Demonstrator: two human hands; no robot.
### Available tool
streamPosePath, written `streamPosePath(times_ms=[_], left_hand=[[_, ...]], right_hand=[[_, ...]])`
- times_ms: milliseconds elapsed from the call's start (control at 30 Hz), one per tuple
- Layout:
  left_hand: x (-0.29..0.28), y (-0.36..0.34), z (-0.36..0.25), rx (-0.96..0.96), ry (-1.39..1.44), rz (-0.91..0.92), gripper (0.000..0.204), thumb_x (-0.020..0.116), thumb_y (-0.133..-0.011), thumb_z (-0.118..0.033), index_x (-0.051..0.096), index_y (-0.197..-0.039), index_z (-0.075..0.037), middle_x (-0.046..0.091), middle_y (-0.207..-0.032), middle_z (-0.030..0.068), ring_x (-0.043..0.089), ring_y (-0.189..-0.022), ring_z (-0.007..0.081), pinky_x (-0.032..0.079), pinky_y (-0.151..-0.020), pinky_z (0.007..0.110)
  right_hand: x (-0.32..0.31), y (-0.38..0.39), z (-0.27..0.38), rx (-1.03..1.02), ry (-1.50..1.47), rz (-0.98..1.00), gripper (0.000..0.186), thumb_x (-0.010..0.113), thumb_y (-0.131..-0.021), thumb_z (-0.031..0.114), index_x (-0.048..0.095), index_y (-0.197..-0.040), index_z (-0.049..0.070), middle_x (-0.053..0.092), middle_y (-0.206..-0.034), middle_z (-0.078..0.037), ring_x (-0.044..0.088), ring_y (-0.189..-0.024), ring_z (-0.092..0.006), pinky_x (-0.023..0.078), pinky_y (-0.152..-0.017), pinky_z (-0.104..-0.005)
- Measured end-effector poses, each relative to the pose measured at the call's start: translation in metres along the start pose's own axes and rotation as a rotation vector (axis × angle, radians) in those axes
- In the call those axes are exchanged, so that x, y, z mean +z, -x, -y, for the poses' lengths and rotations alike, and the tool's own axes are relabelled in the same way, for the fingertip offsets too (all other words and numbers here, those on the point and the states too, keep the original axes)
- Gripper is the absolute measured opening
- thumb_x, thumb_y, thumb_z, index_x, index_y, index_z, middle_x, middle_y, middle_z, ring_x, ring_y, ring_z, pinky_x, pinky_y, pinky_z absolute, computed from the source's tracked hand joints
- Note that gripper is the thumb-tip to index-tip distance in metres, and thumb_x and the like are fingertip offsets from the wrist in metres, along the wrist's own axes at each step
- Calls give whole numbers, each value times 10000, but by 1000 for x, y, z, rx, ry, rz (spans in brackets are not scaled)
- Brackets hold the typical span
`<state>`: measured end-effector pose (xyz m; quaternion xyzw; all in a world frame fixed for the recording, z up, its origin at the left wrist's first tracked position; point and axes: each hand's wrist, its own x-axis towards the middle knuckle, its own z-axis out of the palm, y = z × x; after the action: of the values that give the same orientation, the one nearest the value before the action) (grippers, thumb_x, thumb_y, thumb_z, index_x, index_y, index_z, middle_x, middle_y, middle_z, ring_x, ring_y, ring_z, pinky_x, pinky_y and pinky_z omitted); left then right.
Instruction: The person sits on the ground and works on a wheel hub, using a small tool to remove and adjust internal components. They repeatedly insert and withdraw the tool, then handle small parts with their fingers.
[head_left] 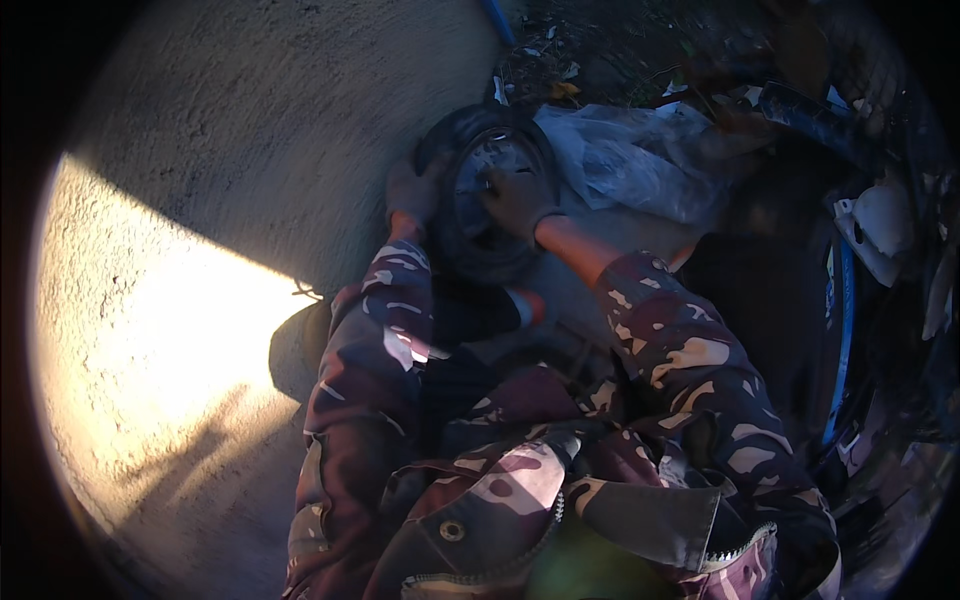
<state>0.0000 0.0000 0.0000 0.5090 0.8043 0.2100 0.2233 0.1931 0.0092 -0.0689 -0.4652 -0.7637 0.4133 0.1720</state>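
A small wheel with a black tyre (478, 258) and a dull metal centre stands tilted in shadow between my forearms. My gloved left hand (408, 195) grips the tyre's left side. My gloved right hand (515, 200) is on the wheel's centre with curled fingers; whatever is within them is hidden. Just below the tyre is a dark shoe or boot (500, 310) with an orange patch, partly hidden by my sleeves.
A rough plastered wall (200, 130) runs along the left, partly sunlit. A crumpled clear plastic sheet (640, 160) lies behind the wheel. Dark clutter, a white broken piece (880, 230) and a long blue strip (840, 340) are at the right.
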Motion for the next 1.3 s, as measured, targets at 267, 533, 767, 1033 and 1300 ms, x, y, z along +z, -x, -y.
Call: streamPosePath(times_ms=[267,533,767,1033,1300], left_hand=[[-137,30,185,-93,120,-37,785,723,-869,-518,562,-1440,-4,571,-1434,295,527,-1366,431,415,-1143,452],[-214,126,244,-26,174,-68,751,706,-882,-528,591,-1409,-5,578,-1428,285,525,-1360,438,420,-1131,452],[-195,150,212,-456,169,-162,604,649,-950,-494,661,-1319,-16,626,-1360,279,592,-1258,457,450,-1065,449],[-138,150,218,-158,496,-557,409,555,-1047,-314,715,-1164,44,759,-1030,220,729,-924,352,559,-832,386],[-168,204,226,-665,1359,-283,445,586,-1042,-365,726,-1063,57,764,-902,129,703,-754,207,543,-741,298]], right_hand=[[157,8,176,50,93,127,408,574,-965,412,727,-1132,72,724,-1102,-233,674,-1077,-429,510,-966,-506],[246,61,249,82,127,106,424,570,-952,411,746,-1142,76,715,-1132,-251,670,-1093,-448,513,-982,-506],[207,64,224,86,136,106,408,543,-969,406,742,-1188,125,725,-1159,-211,686,-1091,-419,528,-977,-504],[204,32,194,-199,289,132,350,594,-938,353,738,-1188,156,745,-1082,-183,712,-980,-398,555,-864,-488],[264,57,217,-56,-342,19,441,645,-922,442,750,-1174,95,739,-1093,-224,715,-1001,-401,551,-890,-442]])
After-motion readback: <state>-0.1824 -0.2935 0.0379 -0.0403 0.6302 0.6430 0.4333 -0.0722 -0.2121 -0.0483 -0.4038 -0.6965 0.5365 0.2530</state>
